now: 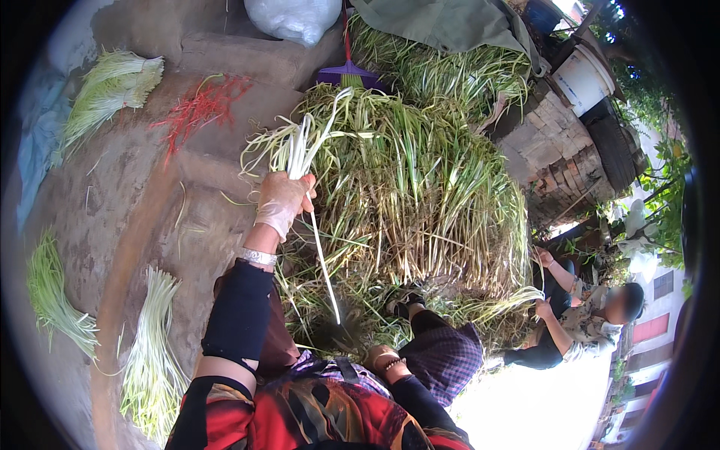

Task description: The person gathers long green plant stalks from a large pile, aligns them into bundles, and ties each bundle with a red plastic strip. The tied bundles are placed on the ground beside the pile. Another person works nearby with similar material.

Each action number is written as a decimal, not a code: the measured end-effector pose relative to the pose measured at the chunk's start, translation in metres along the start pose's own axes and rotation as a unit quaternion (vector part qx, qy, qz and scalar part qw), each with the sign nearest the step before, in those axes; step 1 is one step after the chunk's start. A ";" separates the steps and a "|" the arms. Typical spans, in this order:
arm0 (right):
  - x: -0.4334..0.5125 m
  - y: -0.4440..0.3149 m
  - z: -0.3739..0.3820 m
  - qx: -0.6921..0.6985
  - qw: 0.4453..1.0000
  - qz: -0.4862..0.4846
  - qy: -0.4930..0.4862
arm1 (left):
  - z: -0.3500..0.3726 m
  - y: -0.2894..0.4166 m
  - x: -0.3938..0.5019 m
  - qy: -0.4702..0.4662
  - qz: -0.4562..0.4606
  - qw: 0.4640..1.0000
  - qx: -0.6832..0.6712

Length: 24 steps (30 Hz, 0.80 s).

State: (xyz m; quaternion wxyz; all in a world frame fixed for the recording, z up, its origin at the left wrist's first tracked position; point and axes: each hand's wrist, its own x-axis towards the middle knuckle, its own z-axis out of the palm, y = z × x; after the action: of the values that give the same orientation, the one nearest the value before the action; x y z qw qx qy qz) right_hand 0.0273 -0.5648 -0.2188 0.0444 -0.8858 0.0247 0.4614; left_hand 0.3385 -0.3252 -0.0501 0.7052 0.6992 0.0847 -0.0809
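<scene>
My left hand [284,202], in a thin pale glove, grips a bunch of long whitish vegetable stalks [302,147]. Their thin leafy ends droop to the left, and one white stalk [325,259] hangs below the fist towards my lap. Just beyond stands a broad heap of uncleaned green stalks [416,185], with straw-coloured lower stems facing me. Low by my knee is my right hand [381,356], below a beaded bracelet; its fingers are hard to make out, so I cannot tell whether it holds anything.
Cleaned stalk bundles [152,354] lie on the concrete at left, near red ties [205,109]. A purple broom [349,74] and a green tarp [450,22] are behind the heap. At right, another person [590,320] handles stalks near stacked bricks [545,135].
</scene>
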 end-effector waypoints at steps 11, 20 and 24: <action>-0.037 -0.118 -0.132 0.679 0.713 -0.114 0.134 | 0.024 0.002 -0.025 -0.118 0.084 0.950 -0.277; 0.048 -0.043 -0.231 0.250 0.671 -0.085 0.692 | 0.061 -0.046 -0.026 -0.155 0.006 0.988 0.016; 0.076 -0.025 -0.260 0.065 0.785 0.064 0.613 | 0.062 -0.040 -0.019 -0.184 -0.145 0.948 -0.216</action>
State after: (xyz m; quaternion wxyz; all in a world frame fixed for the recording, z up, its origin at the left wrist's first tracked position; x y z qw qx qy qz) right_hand 0.2850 -0.5669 -0.1310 0.0477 -0.9735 0.1329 -0.1802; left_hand 0.3109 -0.3875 -0.0837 0.8234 0.4834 0.0695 -0.2891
